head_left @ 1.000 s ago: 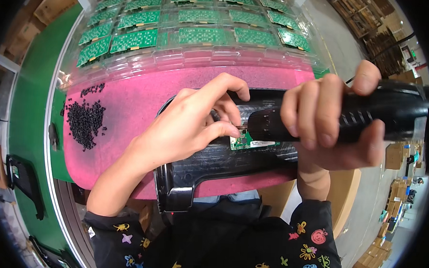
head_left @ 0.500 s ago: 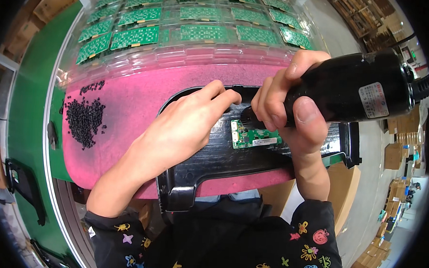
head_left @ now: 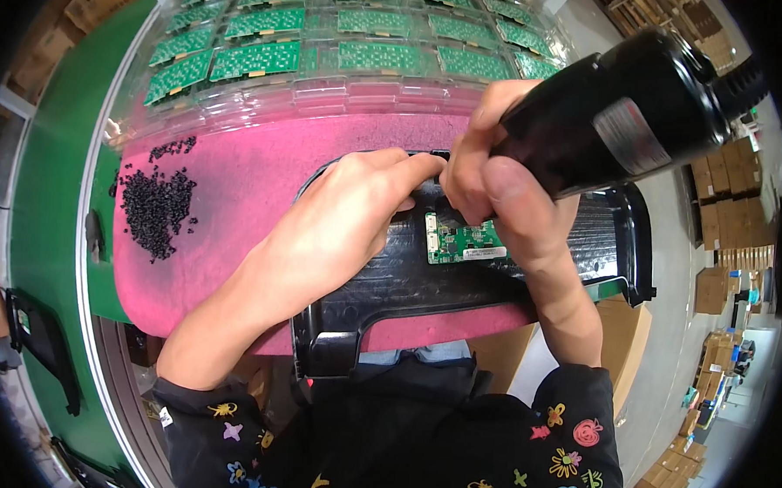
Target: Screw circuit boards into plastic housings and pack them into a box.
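From my seat I see the right hand point(head_left: 507, 188) with its grip clenched around a black electric screwdriver point(head_left: 615, 114), tilted with its body running up toward the right rim and its tip down at the upper edge of a black plastic housing point(head_left: 459, 282). The tip itself is hidden behind the fingers, so I can only say it seems to meet the housing just above the small green circuit board point(head_left: 463, 240) seated in it. The left hand point(head_left: 339, 233) lies flat across the housing, grip released, fingertips touching its top edge just beside the right hand.

The housing rests on a pink foam mat point(head_left: 236, 185), its lower edge overhanging the mat's near edge toward my body; its right end curves up past the mat's right side. To the left on the mat sits a heap of small black screws point(head_left: 154, 207), well apart from both hands, with bare pink between. Beyond the mat's far edge lie clear trays of green boards point(head_left: 330, 41), close behind the screwdriver hand. The green table point(head_left: 55, 142) runs along the left.
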Tool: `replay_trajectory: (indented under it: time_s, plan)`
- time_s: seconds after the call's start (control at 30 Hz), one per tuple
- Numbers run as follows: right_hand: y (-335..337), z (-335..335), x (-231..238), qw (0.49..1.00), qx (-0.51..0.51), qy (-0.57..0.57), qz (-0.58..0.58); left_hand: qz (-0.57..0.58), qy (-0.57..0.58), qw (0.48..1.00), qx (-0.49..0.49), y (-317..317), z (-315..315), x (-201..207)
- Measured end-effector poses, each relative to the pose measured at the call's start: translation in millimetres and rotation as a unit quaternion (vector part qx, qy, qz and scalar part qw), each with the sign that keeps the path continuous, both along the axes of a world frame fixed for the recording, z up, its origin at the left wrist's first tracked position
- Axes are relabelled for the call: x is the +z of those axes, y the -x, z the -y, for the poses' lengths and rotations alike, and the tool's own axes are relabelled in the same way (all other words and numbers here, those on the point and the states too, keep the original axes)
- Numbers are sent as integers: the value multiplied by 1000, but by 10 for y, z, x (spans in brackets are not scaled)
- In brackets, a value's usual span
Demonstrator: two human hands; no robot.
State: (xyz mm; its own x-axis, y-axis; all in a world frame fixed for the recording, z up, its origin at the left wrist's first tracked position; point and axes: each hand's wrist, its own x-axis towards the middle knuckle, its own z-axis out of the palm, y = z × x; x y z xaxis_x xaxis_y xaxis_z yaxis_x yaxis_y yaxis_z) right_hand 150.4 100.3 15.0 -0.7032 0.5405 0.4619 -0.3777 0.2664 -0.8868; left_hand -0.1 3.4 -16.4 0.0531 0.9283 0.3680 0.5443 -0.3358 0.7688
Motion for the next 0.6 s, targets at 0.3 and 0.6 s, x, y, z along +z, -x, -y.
replay_trajectory:
  time_s: [0.3, 0.6]
  plan:
    - [-66, -9, 25, 999, 31, 14, -31, -35, -7, 999, -39, -33, -12, 20]
    - [25, -81, -3, 1000, 7, 27, -11, -30, 7, 999, -44, -17, -50, -9]
